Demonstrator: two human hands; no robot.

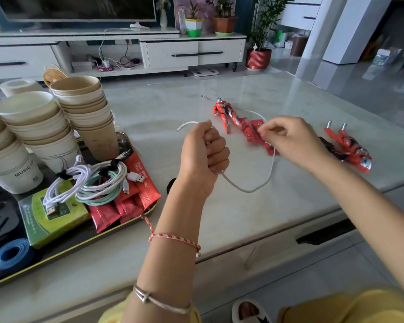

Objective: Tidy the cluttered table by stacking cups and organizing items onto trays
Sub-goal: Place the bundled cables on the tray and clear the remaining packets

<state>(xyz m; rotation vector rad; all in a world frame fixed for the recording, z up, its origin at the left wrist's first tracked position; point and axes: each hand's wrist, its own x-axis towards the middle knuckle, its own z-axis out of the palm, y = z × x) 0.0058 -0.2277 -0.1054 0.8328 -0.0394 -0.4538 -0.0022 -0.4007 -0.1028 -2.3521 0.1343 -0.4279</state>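
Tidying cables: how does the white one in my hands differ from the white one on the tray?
The held cable hangs in one loose loop; the tray cable is coiled and cinched with a black tie. Your left hand and right hand grip the held cable; the tray cable lies on a green box. Both are white.

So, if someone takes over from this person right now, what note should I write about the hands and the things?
Left hand: grips the white cable in a fist.
Right hand: pinches the same cable further along.
Done: cup stacks, coiled cables and red packets are on the tray.
Left: probably coil this cable and add it to the tray. The far toy figure, near toy figure and loose packets lie on the table.
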